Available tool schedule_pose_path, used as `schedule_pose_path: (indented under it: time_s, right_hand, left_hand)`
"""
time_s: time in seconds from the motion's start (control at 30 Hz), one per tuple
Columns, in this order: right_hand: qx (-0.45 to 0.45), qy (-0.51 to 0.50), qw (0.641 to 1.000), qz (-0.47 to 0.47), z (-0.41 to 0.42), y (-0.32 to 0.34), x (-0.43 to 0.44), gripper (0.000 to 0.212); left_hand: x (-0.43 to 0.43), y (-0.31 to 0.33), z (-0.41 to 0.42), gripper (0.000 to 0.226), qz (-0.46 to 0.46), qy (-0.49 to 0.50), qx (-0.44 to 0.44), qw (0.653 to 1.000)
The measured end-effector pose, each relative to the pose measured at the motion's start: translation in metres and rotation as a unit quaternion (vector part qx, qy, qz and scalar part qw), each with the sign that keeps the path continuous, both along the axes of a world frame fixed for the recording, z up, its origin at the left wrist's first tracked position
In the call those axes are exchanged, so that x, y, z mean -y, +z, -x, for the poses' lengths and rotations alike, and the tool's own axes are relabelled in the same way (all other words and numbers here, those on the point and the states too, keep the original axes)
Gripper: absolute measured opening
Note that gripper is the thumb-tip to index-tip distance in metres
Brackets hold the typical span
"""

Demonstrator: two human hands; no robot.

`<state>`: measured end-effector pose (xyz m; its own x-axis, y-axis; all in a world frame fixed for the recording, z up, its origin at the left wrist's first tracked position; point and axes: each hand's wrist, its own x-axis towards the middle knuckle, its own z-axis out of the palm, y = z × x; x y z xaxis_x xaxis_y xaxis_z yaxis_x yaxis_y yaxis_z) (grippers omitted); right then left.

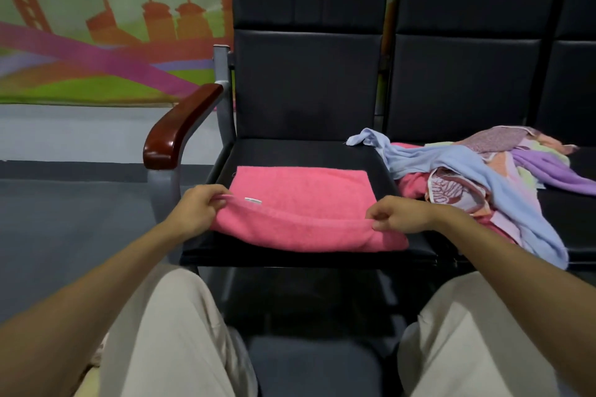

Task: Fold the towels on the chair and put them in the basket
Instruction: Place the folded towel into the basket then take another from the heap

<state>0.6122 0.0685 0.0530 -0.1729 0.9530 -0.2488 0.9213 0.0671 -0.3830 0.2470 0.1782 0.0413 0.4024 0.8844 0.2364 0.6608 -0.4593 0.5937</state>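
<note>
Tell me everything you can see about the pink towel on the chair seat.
The pink towel is terry-looking cloth, folded into a rough rectangle lying on the black chair seat. A small white label shows near its left front corner. The left hand and right hand each pinch a front corner, holding that edge slightly raised.

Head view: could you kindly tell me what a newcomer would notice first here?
The pink towel lies on the black chair seat, its near edge pinched by the left hand and the right hand. To its right sprawls a jumbled pile of towels; a colourful mural fills the left wall.
</note>
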Motion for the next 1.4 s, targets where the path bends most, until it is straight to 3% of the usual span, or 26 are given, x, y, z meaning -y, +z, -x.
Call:
schedule_pose_path:
  time_s: [0.07, 0.2, 0.47, 0.67, 0.83, 0.97, 1.07, 1.13, 1.2, 1.3, 1.4]
  right_hand:
    - [-0.009, -0.012, 1.0, 0.026, 0.0, 0.006, 0.0, 0.034]
    - [-0.006, -0.072, 0.995, -0.063, -0.011, 0.003, -0.024, 0.036]
    - [-0.077, -0.121, 0.981, -0.131, -0.032, 0.008, -0.102, 0.029]
    - [-0.037, -0.148, 0.978, -0.146, -0.053, -0.014, -0.162, 0.027]
    - [0.024, -0.157, 0.98, -0.122, -0.06, -0.056, -0.177, 0.012]
    - [0.131, -0.111, 0.955, -0.241, -0.055, -0.073, -0.17, 0.016]
    - [0.088, -0.045, 0.957, -0.273, -0.039, -0.069, -0.163, 0.016]
    - [0.072, -0.002, 0.971, -0.227, -0.027, -0.069, -0.158, 0.021]
    - [0.076, 0.025, 0.98, -0.183, -0.017, -0.075, -0.154, 0.03]
    - [0.082, 0.012, 0.982, -0.167, -0.008, -0.081, -0.147, 0.036]
    - [0.064, 0.007, 0.985, -0.158, -0.005, -0.082, -0.137, 0.037]
  left_hand:
    - [-0.004, 0.003, -0.003, 0.023, -0.002, 0.013, 0.009, 1.0]
    - [-0.024, 0.001, -0.024, 0.027, -0.008, 0.037, 0.03, 0.999]
    - [-0.106, 0.001, -0.074, 0.035, 0.006, 0.088, 0.062, 0.994]
    - [-0.161, -0.025, -0.095, 0.032, 0.021, 0.132, 0.076, 0.988]
    - [-0.179, -0.059, -0.091, 0.028, 0.011, 0.102, -0.021, 0.994]
    - [-0.186, -0.072, -0.073, 0.038, 0.019, 0.125, -0.066, 0.99]
    - [-0.18, -0.068, -0.063, 0.044, 0.093, 0.179, -0.161, 0.966]
    - [-0.168, -0.061, -0.061, 0.062, 0.145, 0.179, -0.267, 0.936]
    - [-0.153, -0.05, -0.064, 0.058, 0.168, 0.149, -0.318, 0.921]
    - [-0.134, -0.036, -0.069, 0.027, 0.21, 0.13, -0.265, 0.932]
    - [-0.116, -0.027, -0.071, 0.017, 0.249, 0.151, -0.124, 0.949]
